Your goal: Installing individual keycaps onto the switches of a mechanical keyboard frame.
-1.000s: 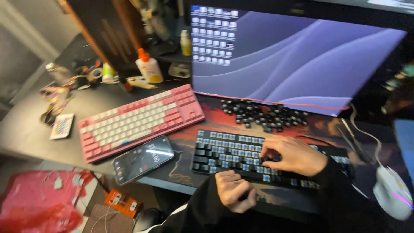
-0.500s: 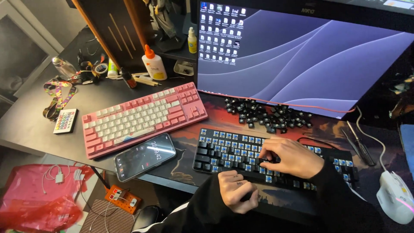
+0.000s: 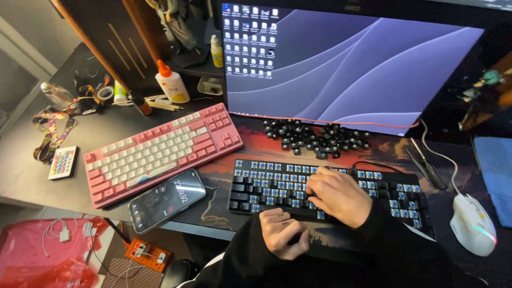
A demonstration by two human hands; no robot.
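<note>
while the right hand presses fingers onto the black keyboard, the left hand stays clenched at its edge

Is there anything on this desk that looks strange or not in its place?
Yes. The black keyboard has most keycaps missing, with blue switches bare, and the removed black keycaps lie in a loose pile under the monitor.

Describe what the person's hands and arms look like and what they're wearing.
Both hands are bare: no gloves, rings or watch show. The left hand has small dark markings, like tattoos, on the finger backs. The right hand shows no markings. Both arms are covered to the wrist by loose black sleeves; a white stripe shows on the left one.
</note>
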